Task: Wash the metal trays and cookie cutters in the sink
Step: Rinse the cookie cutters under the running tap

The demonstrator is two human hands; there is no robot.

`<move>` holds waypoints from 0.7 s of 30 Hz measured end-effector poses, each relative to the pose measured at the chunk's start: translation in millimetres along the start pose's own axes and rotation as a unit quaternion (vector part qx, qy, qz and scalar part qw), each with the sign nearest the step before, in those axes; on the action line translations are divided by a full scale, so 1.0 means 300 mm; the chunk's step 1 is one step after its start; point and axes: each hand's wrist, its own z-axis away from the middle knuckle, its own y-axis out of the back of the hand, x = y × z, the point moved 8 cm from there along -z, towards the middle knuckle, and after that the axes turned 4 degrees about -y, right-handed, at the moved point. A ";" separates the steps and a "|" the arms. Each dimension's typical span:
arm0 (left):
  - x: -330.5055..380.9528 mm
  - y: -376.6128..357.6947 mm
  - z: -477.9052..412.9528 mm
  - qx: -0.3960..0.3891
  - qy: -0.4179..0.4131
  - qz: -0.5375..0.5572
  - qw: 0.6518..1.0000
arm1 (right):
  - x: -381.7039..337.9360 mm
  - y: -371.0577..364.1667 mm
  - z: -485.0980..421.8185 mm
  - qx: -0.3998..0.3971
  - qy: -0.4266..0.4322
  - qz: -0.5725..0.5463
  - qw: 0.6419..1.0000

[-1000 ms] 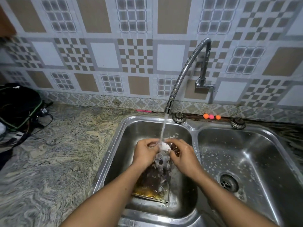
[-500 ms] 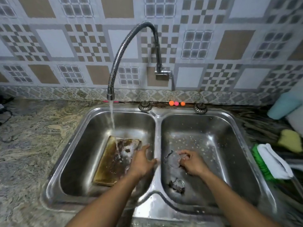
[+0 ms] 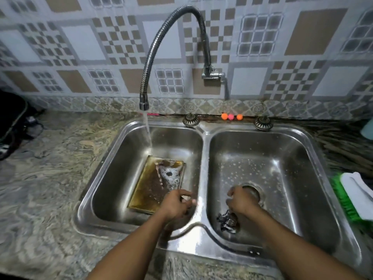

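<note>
I see the stained metal tray [image 3: 150, 188] flat in the sink's [image 3: 203, 150] left basin under the tap's [image 3: 171, 35] stream, cookie cutters [image 3: 227, 220] heaped in the right basin, and 2 curled hands, the left hand [image 3: 177, 203] at the tray's near corner and the right hand [image 3: 241, 201] just above the cutters, though I cannot tell whether either holds anything.

Brown-stained tray [image 3: 150, 186]; checkered beige tiles [image 3: 121, 41]; green brush [image 3: 343, 196].

Both bare arms reach forward, the left forearm [image 3: 129, 249] angling right and the right forearm [image 3: 292, 245] angling left. The left hand [image 3: 177, 203] is palm down with its fingers curled rightward, the tips blurred. The right hand [image 3: 241, 203] is knuckles up with its fingers bent downward. Its grip is hidden.
</note>
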 end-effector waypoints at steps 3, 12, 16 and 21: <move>-0.107 0.115 -0.029 0.032 0.019 0.008 0.999 | -0.247 0.074 -0.001 0.068 0.071 -0.114 0.989; -0.446 0.447 -0.113 0.073 0.064 -0.040 0.994 | -0.596 -0.458 -0.103 -0.023 0.058 -0.014 0.998; -0.546 0.487 -0.164 0.028 0.067 -0.031 0.997 | -0.611 -0.535 -0.121 0.020 0.020 0.069 0.997; -0.501 0.496 -0.180 -0.019 0.042 -0.047 0.998 | -0.613 -0.510 -0.123 0.054 0.010 0.133 0.990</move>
